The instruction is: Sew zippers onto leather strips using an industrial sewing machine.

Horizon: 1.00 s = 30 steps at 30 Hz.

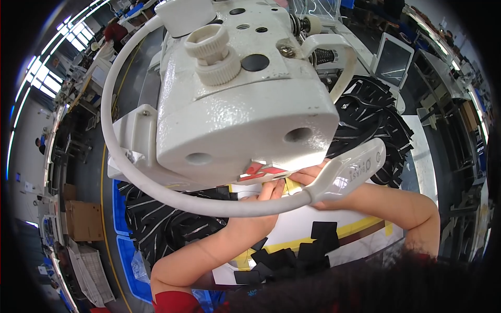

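Under the head of a white sewing machine [245, 115], both my hands reach in to its needle area. My left hand [263, 201] lies on the work surface with its fingers stretched forward, close beside a yellow strip [290, 189]. From the other side my right hand [309, 177] comes in, its visible fingers extended flat by the same strip. Part of the right hand is covered by the machine's white lamp [349, 169] and its bent neck [229, 207]. The needle, and any small piece under the fingertips, is hidden by the machine head.
Several black square patches [292, 258] lie on the white tabletop [292, 227] near me, by yellow tape [347, 229]. Piles of black strap-like pieces [172, 221] sit left and behind right [370, 125]. Blue bins [125, 255] stand at the left; a screen [392, 60] is back right.
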Available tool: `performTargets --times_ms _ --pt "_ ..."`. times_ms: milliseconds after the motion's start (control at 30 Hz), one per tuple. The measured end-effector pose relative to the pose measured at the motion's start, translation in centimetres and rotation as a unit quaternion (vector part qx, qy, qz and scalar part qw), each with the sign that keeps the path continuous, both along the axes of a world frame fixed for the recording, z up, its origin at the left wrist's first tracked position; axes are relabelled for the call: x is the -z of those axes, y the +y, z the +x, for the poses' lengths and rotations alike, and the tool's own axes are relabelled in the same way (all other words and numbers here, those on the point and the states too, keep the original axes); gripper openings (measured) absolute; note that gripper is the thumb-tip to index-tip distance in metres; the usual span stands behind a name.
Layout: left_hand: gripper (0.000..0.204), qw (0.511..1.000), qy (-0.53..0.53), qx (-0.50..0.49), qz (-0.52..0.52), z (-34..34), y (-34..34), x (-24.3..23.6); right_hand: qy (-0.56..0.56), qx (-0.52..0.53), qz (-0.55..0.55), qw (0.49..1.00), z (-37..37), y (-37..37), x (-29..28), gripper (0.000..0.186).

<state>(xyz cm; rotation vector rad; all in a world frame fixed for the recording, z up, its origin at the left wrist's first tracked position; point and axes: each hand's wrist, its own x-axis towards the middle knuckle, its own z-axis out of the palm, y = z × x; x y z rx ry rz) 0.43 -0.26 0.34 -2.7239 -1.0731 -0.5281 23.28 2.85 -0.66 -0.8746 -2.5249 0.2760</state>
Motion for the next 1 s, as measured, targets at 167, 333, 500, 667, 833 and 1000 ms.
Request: performTargets --times_ms 167,333,500,667,833,1000 --pt "0.039 0.999 -0.014 0.005 -0.043 0.1 0.1 -0.2 0.0 0.0 0.007 1.0 0.0 0.0 -0.2 0.034" --pt "0.038 0.999 -0.018 0.008 -0.045 0.0 0.0 -0.4 0.051 0.005 0.013 0.999 0.0 -0.1 1.0 0.027" --pt "0.034 0.996 -0.035 -0.018 -0.077 -0.1 -0.4 -0.7 0.039 0.004 -0.037 0.999 -0.2 -0.4 0.3 0.026" --pt "0.039 0.998 -0.017 -0.011 -0.06 -0.6 -0.3 -0.9 -0.01 -0.019 -0.071 0.997 -0.7 0.7 -1.1 0.029" --pt "0.036 0.997 -0.006 -0.068 -0.041 -0.9 -0.5 -0.5 -0.03 -0.003 -0.074 0.997 -1.4 1.1 -2.9 0.037" --pt "0.035 0.996 -0.046 -0.045 -0.054 -1.3 -0.7 -0.7 -0.039 0.051 -0.09 0.994 -2.0 1.0 -4.3 0.041"
